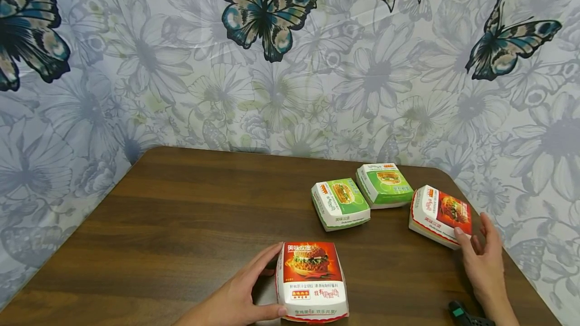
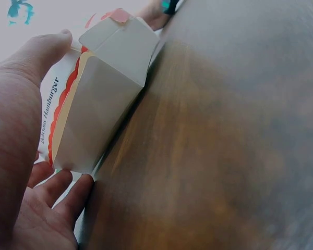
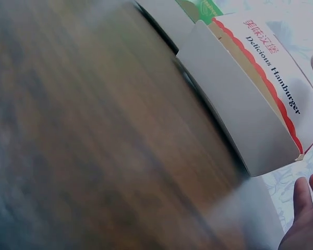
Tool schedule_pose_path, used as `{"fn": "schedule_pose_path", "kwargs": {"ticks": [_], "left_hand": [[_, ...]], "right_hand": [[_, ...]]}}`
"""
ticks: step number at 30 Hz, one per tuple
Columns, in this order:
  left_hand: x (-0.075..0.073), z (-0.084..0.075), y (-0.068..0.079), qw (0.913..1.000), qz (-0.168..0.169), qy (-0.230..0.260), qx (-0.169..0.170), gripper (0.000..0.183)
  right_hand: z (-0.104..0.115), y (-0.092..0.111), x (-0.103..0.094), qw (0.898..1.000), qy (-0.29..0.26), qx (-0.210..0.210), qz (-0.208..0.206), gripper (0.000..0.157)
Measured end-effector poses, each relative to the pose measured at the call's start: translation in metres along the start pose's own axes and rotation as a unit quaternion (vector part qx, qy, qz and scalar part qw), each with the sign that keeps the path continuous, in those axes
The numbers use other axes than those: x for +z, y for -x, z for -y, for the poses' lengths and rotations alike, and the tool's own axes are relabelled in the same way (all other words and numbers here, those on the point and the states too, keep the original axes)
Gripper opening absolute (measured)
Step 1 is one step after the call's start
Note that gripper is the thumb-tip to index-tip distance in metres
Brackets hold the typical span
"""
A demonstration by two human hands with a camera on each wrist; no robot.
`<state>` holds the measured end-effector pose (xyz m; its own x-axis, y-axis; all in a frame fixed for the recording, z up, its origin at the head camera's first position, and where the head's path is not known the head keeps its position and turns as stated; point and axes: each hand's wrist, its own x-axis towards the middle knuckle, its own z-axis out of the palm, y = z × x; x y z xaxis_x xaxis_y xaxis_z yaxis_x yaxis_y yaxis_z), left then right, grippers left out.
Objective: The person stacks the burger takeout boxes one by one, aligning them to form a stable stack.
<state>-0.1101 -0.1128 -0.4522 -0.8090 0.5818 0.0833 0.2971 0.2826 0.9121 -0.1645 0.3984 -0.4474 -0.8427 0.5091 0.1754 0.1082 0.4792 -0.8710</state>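
A red-and-white hamburger box (image 1: 312, 280) stands near the front of the wooden table. My left hand (image 1: 254, 286) grips it from the left, thumb at its near corner and fingers at the far one. In the left wrist view, the box's plain lower side (image 2: 101, 99) shows between thumb and fingers. Farther right is a second red hamburger box (image 1: 439, 213). Beside its right end is my right hand (image 1: 487, 260), fingers spread, the thumb overlapping the box's near corner. The right wrist view has those fingers apart from the end of the box (image 3: 271, 78).
Two green hamburger boxes, one nearer (image 1: 342, 202) and one farther back (image 1: 385, 185), stand left of the second red box. A black strapped device (image 1: 468, 316) is at my right wrist. Butterfly-patterned cloth (image 1: 290, 99) hangs behind the table (image 1: 181, 205).
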Motion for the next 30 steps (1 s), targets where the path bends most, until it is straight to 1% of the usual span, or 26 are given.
{"fn": "schedule_pose_path", "kwargs": {"ticks": [5, 9, 11, 13, 16, 18, 21, 26, 30], "left_hand": [[0.0000, -0.0001, -0.0002, 1.0000, -0.001, 0.002, 0.002, 0.097], [0.0000, 0.0013, -0.0002, 0.9997, -0.007, -0.007, 0.025, 0.098], [0.0000, 0.0020, -0.0002, 0.9995, -0.008, -0.007, 0.029, 0.098], [0.0000, 0.0022, -0.0003, 0.9997, -0.005, -0.004, 0.023, 0.098], [-0.0002, 0.0019, -0.0001, 1.0000, 0.001, 0.002, 0.002, 0.097], [-0.0001, 0.0019, 0.0000, 1.0000, 0.003, 0.004, -0.003, 0.097], [0.0003, 0.0022, 0.0001, 1.0000, 0.002, 0.005, -0.002, 0.097], [0.0004, 0.0022, 0.0001, 1.0000, 0.001, 0.006, 0.003, 0.097], [0.0002, 0.0018, 0.0002, 1.0000, 0.001, 0.004, 0.000, 0.097]], "right_hand": [[-0.0016, 0.0004, 0.0005, 0.999, 0.022, -0.023, 0.015, 0.080], [-0.0032, 0.0009, 0.0008, 0.999, 0.034, -0.037, 0.016, 0.079], [-0.0037, 0.0014, 0.0006, 0.998, 0.043, -0.044, 0.017, 0.077], [-0.0041, 0.0017, 0.0001, 0.997, 0.051, -0.051, 0.020, 0.075], [-0.0034, 0.0023, -0.0004, 0.996, 0.063, -0.052, 0.029, 0.074], [-0.0035, 0.0027, -0.0003, 0.996, 0.065, -0.054, 0.031, 0.073], [-0.0045, 0.0036, 0.0002, 0.996, 0.062, -0.063, 0.028, 0.071], [-0.0049, 0.0063, 0.0011, 0.994, 0.056, -0.090, 0.015, 0.066], [-0.0029, 0.0084, 0.0028, 0.994, 0.052, -0.097, 0.006, 0.062]]}}
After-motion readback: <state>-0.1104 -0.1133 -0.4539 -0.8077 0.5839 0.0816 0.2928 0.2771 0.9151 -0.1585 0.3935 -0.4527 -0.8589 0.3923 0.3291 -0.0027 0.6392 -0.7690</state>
